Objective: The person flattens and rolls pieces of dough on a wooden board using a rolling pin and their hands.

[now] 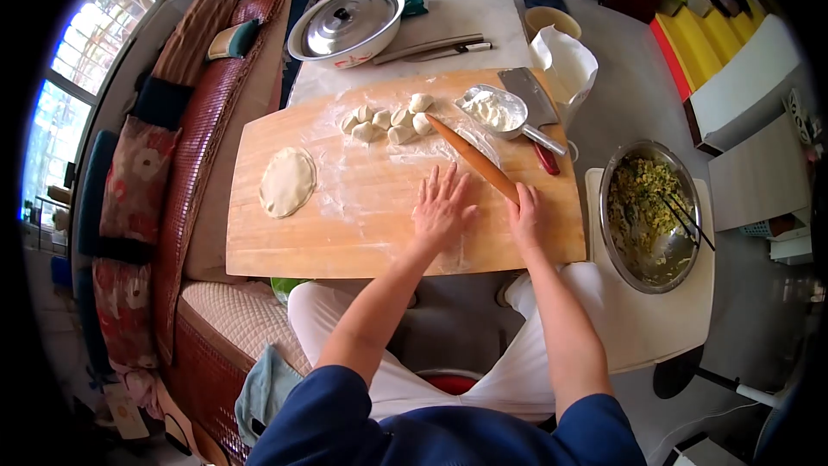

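My left hand [442, 209] lies on the floured wooden board [362, 246] with its fingers spread; whether anything is under the palm is hidden. Closed around the near end of a wooden rolling pin [470, 155] is my right hand [524, 214]. The pin slants up and left, its far tip by several small dough pieces [401, 134]. A flat round of rolled dough [288, 182] rests on the board's left side. Beyond the pin sits a metal scoop [496, 110] of flour, beside a cleaver [528, 95] with a red handle.
A lidded pot [348, 22] and a knife [448, 52] are on the table behind the board. To the right, a steel bowl [614, 246] of chopped filling with chopsticks [686, 220] stands on a stool. An open white bag [565, 69] stands near the board's back right corner.
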